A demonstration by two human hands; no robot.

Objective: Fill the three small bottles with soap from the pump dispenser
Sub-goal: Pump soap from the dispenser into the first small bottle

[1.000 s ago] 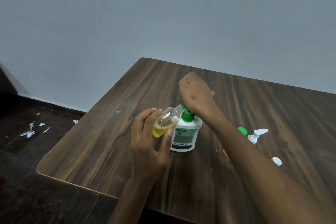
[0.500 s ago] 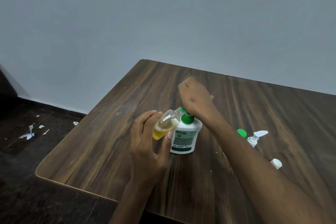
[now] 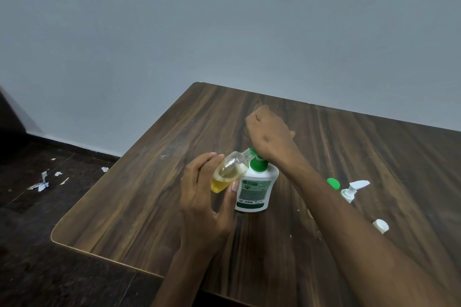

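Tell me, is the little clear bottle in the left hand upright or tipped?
Tipped. The clear bottle leans with its open neck against the green pump, yellow soap pooled at its lower end, gripped by the left hand.

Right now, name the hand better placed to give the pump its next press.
Right hand: it already sits on the green pump head of the dispenser. The left hand holds the small bottle tilted at the spout.

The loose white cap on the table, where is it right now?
In the head view the loose white cap lies on the wooden table at the right, beyond the right forearm, nearer the camera than the white pump head.
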